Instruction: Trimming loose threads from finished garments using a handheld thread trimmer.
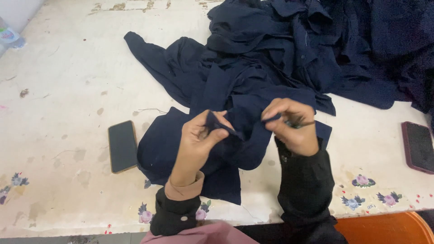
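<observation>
Navy garment: lay at the near edge of the worn white table; you held one small edge of it raised and stretched between both hands.
Left hand: thumb and fingers were pinched together on a fold of the cloth.
Right hand: fingers were closed on the same edge and on a small dark tool; its kind could not be told.
Tension: you kept the span short and taut, which in my judgement suited fine work at a seam.
Surroundings: a heap of dark clothing lay behind; one phone sat left, another phone right, both apart from the cloth.
Advice: keep the fingertips clear of the tool's point.
</observation>
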